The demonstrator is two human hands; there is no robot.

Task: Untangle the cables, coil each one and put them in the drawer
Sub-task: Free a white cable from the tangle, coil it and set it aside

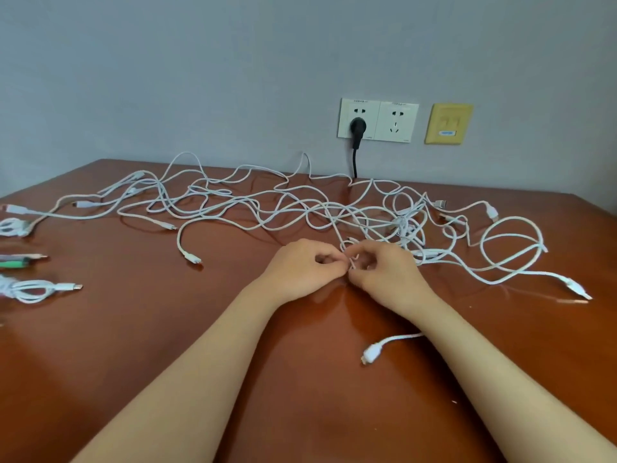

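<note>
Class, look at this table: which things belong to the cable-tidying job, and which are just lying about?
Job: tangled white cables, left hand and right hand pinching a strand, coiled cable at left.
Lying about: pens, black plug in the wall socket, yellow wall plate.

Glossy brown table (133, 345)
I see tangled white cables (253, 208) sprawled across it, one coiled cable (30, 290) lying left.

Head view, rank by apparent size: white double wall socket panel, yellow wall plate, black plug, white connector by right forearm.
1. white double wall socket panel
2. yellow wall plate
3. black plug and white connector: alike; connector is nearer, so unranked.
</note>
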